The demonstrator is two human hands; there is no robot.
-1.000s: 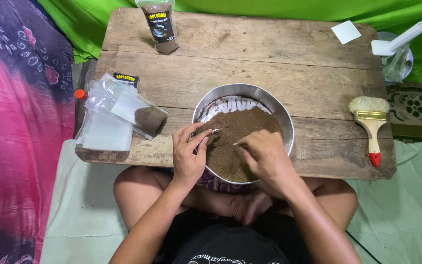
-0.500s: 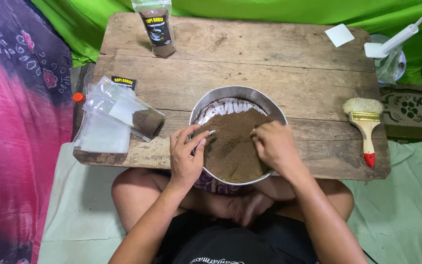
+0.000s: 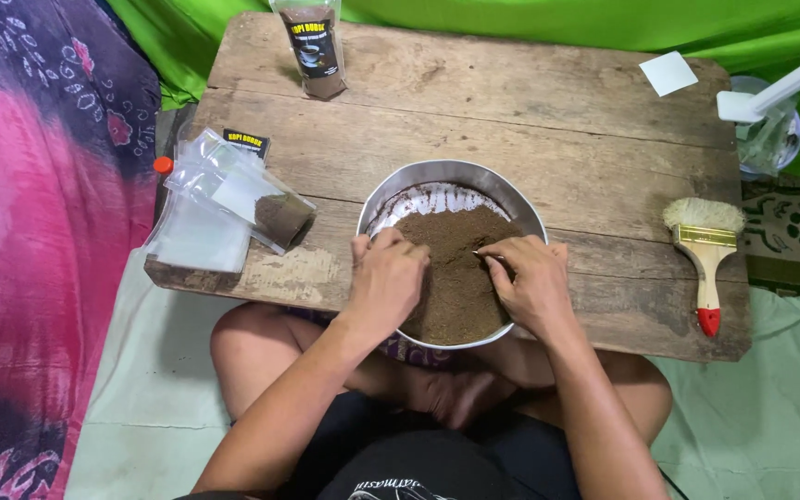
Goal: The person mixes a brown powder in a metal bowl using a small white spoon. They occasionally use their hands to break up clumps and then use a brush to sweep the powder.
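A round metal bowl (image 3: 400, 185) with a heap of brown powder (image 3: 456, 268) sits at the near edge of a low wooden table (image 3: 530, 120). My left hand (image 3: 386, 278) lies over the bowl's left rim with its fingers curled, pinching what looks like a small clear pouch, mostly hidden. On the right side of the powder, my right hand (image 3: 525, 282) is closed around a thin shiny tool, probably a small spoon, whose tip (image 3: 480, 252) touches the powder.
A stack of clear pouches (image 3: 224, 199), one partly filled, lies at the table's left edge. A filled upright pouch (image 3: 312, 46) stands at the back. A paintbrush (image 3: 706, 250) lies at the right, with a white paper square (image 3: 668, 72) behind it. My crossed legs are under the table.
My right hand has shifted a little to the right across the powder. My left hand has edged in over the bowl's rim. The bowl has stayed put.
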